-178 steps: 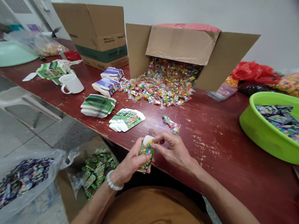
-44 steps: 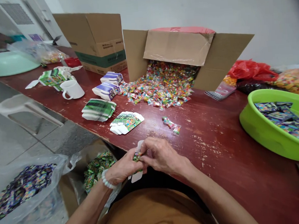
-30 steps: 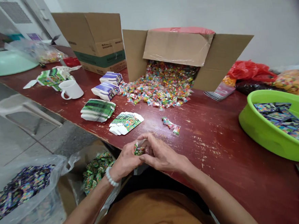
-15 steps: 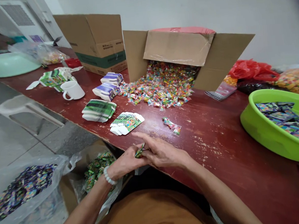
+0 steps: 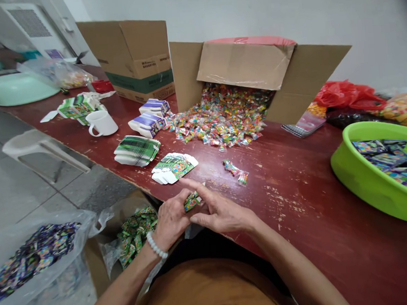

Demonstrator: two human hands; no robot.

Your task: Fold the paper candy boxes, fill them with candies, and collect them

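Note:
In front of my body both hands meet at the table's near edge, around a small green printed candy box (image 5: 192, 201). My left hand (image 5: 171, 220), with a pale bead bracelet at the wrist, is closed on the box's left side. My right hand (image 5: 223, 211) grips its right end, the index finger stretched out along the top and the thumb below. The fingers hide part of the box. Just beyond them lies a fanned stack of flat green cartons (image 5: 175, 167), beside a thicker stack of green cartons (image 5: 137, 150). A few wrapped candies (image 5: 235, 172) lie to the right.
Wrapped candies (image 5: 218, 123) spill from a tipped cardboard box (image 5: 242, 66). A lime-green basin (image 5: 376, 189) holds dark packets at the right. A white mug (image 5: 102, 123) and purple cartons (image 5: 147, 125) stand left. Below are green packets (image 5: 137, 233) and a bag of purple packets (image 5: 36, 252).
The green box has turned between my hands, so more of its printed face shows. My left hand has rolled over, its back now upward. The view has shifted slightly.

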